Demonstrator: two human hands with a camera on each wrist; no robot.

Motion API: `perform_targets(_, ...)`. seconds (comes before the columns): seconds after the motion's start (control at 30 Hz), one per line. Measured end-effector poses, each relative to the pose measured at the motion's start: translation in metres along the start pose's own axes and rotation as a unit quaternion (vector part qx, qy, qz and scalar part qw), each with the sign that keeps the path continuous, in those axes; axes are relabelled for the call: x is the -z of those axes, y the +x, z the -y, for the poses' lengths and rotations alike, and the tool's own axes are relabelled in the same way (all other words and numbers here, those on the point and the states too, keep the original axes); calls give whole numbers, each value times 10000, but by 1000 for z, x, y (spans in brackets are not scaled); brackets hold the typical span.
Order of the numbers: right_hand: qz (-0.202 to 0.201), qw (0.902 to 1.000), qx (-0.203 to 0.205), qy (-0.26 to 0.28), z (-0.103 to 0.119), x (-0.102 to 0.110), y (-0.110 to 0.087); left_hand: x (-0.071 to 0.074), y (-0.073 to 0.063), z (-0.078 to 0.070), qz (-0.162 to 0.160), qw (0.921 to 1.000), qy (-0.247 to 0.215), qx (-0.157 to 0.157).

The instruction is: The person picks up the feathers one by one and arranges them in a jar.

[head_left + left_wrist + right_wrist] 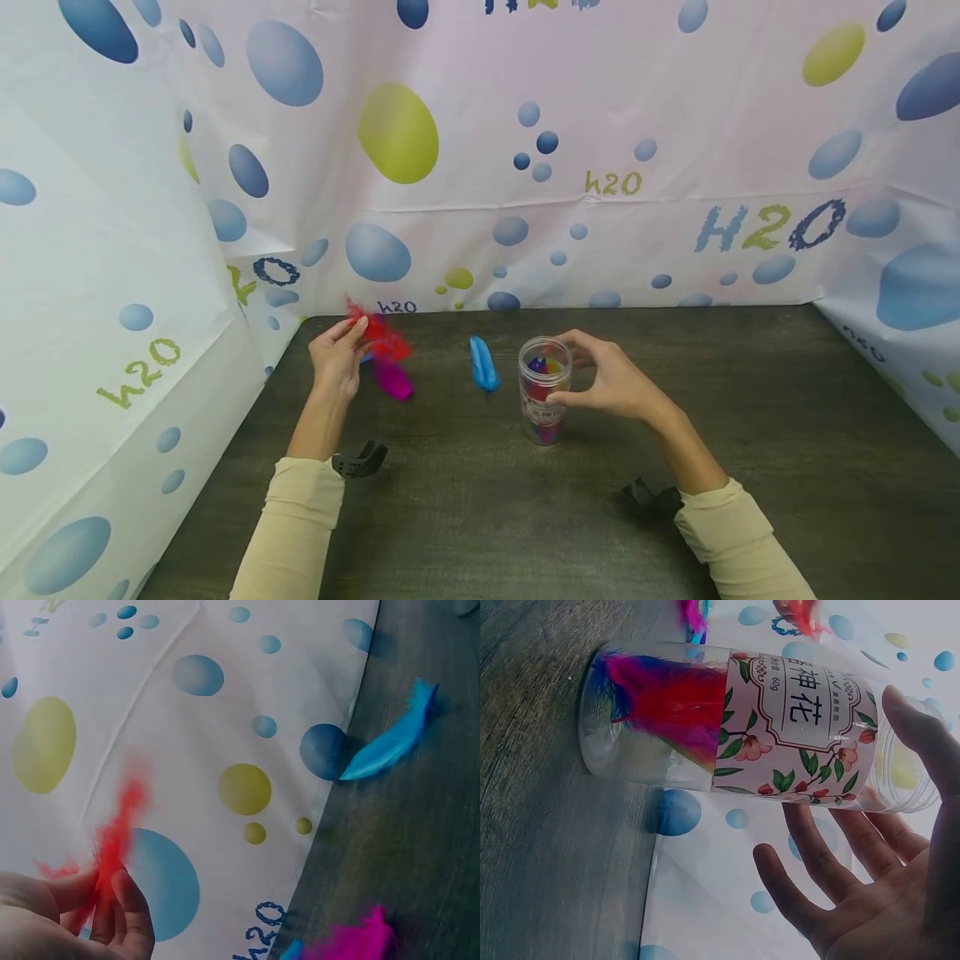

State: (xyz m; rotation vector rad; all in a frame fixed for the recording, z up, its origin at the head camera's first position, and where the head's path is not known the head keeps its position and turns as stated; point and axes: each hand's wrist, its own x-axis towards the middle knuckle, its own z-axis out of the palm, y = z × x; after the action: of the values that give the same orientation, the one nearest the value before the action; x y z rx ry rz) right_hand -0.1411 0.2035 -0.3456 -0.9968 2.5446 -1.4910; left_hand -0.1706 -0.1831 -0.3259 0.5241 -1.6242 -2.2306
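Between thumb and fingers, my left hand point(337, 354) pinches a fluffy red feather point(386, 340), also visible as a blurred red feather point(116, 836) in the left wrist view. A magenta feather point(393, 379) lies on the table just beyond that hand, with a bit of blue feather point(292, 949) beside it. My right hand point(611, 379) holds a clear, lidless jar point(543, 421) near its neck, thumb on the near side and fingers behind. The jar stands upright on the table. Its floral paper label point(795, 731) partly hides the red, blue and purple feathers point(664, 694) inside.
A single bright blue feather point(483, 364) lies on the dark wooden table point(480, 508) between the hands, left of the jar. A white sheet point(480, 175) printed with blue and green bubbles rises behind the table and along both sides.
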Motion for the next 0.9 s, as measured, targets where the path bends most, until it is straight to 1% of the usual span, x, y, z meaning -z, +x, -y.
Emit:
perform_targets(0.07, -2, 10000, -18, 9, 0, 0, 0, 0, 0, -2, -3, 10000, -56, -33)
perform_targets(0.2, -15, 10000, -66, -23, 0, -1, -1, -1, -1, -7, 78, 9997, -216, 39)
perform_targets(0.3, -17, 9999, -89, -47, 0, 0, -1, -3, -3, -12, 119, 9991, -335, 227)
perform_targets(0.47, -13, 9999, -103, -68, 0, 0, -1, -9, -9, -18, 173, 9975, -325, 598)
perform_targets(0.57, -13, 9999, -95, -88, 0, 0, 0, -14, -12, -20, 209, 9971, -283, 670)
perform_targets(0.63, -14, 9999, -94, -87, 0, 0, -1, -18, -15, -20, 246, 9970, -308, 659)
perform_targets(0.8, -13, 9999, -101, -67, 0, 0, -1, -28, -22, -22, 405, 9975, -348, 471)
perform_targets(0.9, -4, 10000, -83, -44, 0, 0, -1, -34, -26, -23, 592, 9966, -441, 356)
